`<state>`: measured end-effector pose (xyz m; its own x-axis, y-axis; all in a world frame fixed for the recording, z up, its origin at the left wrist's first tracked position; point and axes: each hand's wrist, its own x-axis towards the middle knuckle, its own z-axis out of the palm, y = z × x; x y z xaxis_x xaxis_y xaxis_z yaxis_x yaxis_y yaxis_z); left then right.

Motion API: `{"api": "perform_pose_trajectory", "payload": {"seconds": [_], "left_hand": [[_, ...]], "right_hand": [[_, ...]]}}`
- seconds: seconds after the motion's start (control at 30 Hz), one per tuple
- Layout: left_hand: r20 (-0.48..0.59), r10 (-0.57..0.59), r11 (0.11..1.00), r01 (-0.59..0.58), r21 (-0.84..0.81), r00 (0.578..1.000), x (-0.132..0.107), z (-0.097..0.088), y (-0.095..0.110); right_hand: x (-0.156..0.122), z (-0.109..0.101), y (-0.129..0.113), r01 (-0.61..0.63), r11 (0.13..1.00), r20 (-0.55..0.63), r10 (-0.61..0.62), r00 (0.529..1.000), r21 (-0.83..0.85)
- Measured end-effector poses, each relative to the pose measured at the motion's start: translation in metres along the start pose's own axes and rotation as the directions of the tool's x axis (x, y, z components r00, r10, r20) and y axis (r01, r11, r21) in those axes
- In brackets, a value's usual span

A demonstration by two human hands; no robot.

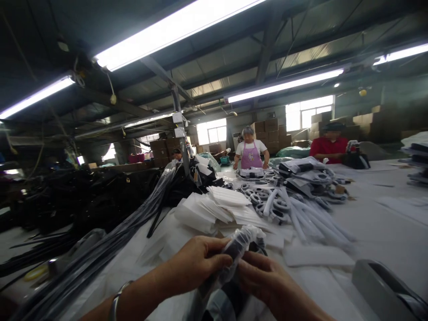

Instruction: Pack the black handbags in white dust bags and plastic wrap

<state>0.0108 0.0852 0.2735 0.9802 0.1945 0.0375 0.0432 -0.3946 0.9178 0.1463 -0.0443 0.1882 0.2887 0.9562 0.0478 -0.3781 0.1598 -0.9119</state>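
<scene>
Just in front of me, my left hand (199,261) pinches a dark curved handle (238,244) between thumb and fingers. Crinkled clear plastic wrap (249,232) covers the handle's upper bend. My right hand (264,278) closes on the handle's other side, its thumb and fingers close to the plastic. Below the hands, the handle runs down to a dark and grey piece (220,305), blurred and partly covered by my right hand. What that lower piece belongs to I cannot make out.
White foam sheets (207,209) lie in a loose heap ahead, beside grey rings (281,205) and white tubes (304,218). Long dark strips (110,256) run along the left. A grey tape dispenser (377,281) stands near right. Two people (251,154) (329,145) work across the table.
</scene>
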Motion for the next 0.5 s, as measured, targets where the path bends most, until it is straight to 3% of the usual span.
{"api": "perform_pose_trajectory", "payload": {"seconds": [0.2,0.27,0.4,0.5], "left_hand": [[-0.110,0.068,0.994,-0.058,0.093,0.992,-0.002,0.004,-0.014],[-0.181,0.066,0.997,-0.056,0.061,0.981,0.000,0.005,-0.026],[-0.304,-0.105,0.963,0.021,-0.267,0.947,0.004,0.007,-0.051],[-0.320,-0.190,0.886,0.022,-0.463,0.928,0.005,0.010,-0.063]], "right_hand": [[0.009,0.002,0.011,-0.062,0.991,-0.234,0.033,0.972,-0.118],[0.012,0.000,0.015,-0.047,0.984,-0.258,0.001,0.966,-0.171],[0.014,-0.005,0.021,-0.005,0.977,-0.213,-0.042,0.976,-0.214],[0.014,-0.006,0.024,0.002,0.976,-0.185,-0.043,0.982,-0.216]]}}
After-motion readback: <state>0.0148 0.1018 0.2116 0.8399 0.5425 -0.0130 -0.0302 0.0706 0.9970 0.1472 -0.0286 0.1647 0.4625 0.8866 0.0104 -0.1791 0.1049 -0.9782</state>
